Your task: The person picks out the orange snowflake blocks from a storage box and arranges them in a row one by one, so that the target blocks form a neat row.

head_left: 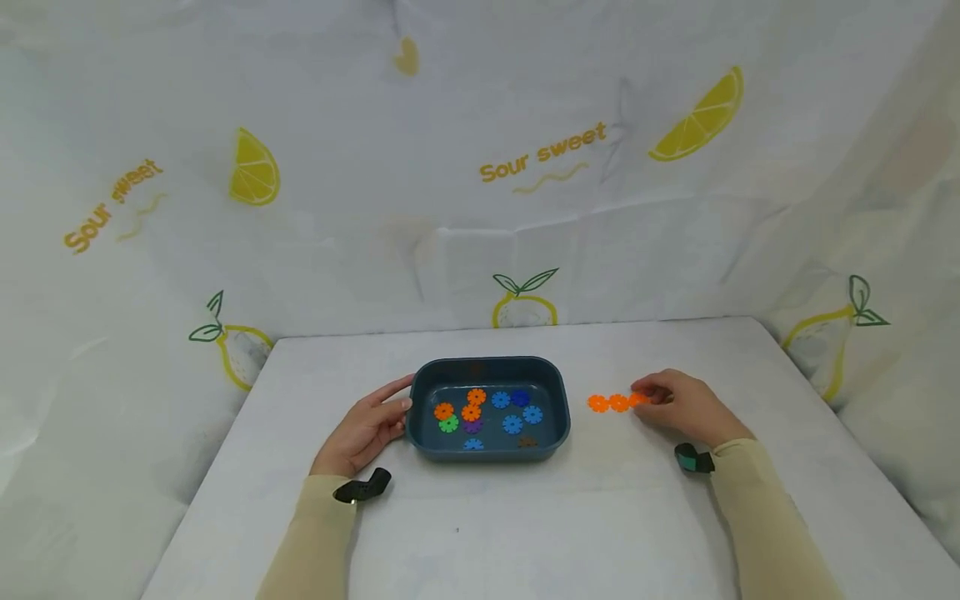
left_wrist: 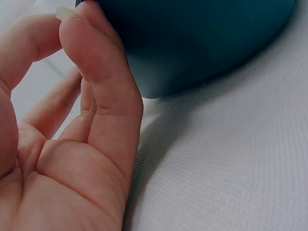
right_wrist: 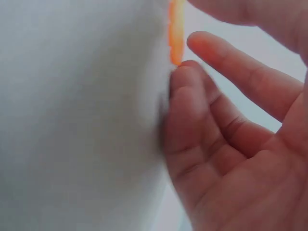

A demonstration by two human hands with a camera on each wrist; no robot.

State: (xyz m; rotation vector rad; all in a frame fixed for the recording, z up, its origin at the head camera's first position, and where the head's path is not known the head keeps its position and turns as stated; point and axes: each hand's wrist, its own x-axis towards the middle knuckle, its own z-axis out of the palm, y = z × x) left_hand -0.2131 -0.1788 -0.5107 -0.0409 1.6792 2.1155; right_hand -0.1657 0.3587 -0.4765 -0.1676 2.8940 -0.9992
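To the left of a dark blue-grey tray [head_left: 489, 456], my left hand [head_left: 365, 430] holds its left wall, with the thumb at the rim. The left wrist view shows bent fingers [left_wrist: 103, 72] against the tray's outer side [left_wrist: 192, 43]. On the right, my right hand [head_left: 688, 406] pinches the right end of a row of three orange notched plastic discs [head_left: 618, 403], lying on the table. Thumb and fingertips partly cover the end disc. In the right wrist view, an orange disc [right_wrist: 176, 33] shows edge-on by the fingertips.
Inside the tray lie several loose notched discs: orange, light blue [head_left: 512, 424], dark blue [head_left: 521, 398], green [head_left: 448, 424], purple [head_left: 473, 426] and brown [head_left: 528, 442]. A white cloth covers the table [head_left: 540, 533]. Behind it hangs a white sheet [head_left: 360, 250] with lemon prints.
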